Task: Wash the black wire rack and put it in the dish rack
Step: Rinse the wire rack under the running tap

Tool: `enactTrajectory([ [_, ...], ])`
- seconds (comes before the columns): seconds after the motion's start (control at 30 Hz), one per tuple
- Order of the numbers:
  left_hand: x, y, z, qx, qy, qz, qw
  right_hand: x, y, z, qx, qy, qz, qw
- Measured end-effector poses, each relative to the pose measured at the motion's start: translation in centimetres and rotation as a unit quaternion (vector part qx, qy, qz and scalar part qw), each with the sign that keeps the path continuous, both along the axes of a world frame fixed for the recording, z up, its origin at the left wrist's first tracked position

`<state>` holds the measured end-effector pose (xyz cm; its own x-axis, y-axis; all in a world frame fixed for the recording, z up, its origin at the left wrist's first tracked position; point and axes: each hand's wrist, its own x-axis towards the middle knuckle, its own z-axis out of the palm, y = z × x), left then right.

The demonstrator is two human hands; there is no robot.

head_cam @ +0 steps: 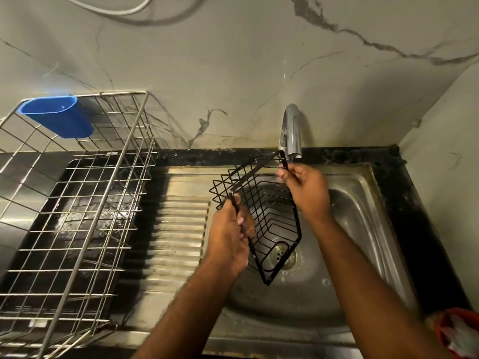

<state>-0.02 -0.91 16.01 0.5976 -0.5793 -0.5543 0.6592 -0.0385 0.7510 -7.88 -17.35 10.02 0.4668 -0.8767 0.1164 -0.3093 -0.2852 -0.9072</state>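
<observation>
Over the sink bowl, under the tap, the tilted wire rack is gripped by the left hand at its near-left rim and pinched by the right hand at its far corner.

Tap close over rack; drainboard bare.

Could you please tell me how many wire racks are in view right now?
2. The black wire rack is held over the sink, below the tap, by the left hand and right hand. The dish rack stands on the counter at left.
</observation>
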Motion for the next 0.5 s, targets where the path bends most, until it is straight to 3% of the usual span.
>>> enactTrajectory([
  [0.07,-0.5,-0.1,0.3,-0.007,0.005,0.007,1.000,-0.6,-0.2,-1.1,0.068,-0.021,0.020,0.997],
  [0.1,-0.5,-0.2,0.5,-0.010,0.004,0.013,1.000,-1.1,-0.4,-2.1,0.098,0.012,0.043,0.994],
  [0.2,0.2,-0.2,0.3,-0.026,-0.003,0.036,0.999,-2.5,-0.5,-4.6,0.100,0.259,0.157,0.948],
  [0.27,0.8,-0.1,-0.1,-0.046,0.000,0.057,0.997,-3.1,-0.7,-5.2,0.080,0.295,0.123,0.944],
  [0.4,1.5,0.0,-0.3,-0.069,0.003,0.077,0.995,-2.1,-0.9,-2.8,0.098,0.124,0.034,0.987],
  [0.5,0.9,0.2,0.3,-0.055,-0.028,0.057,0.996,-0.2,-1.5,-0.1,0.206,-0.088,0.001,0.975],
])
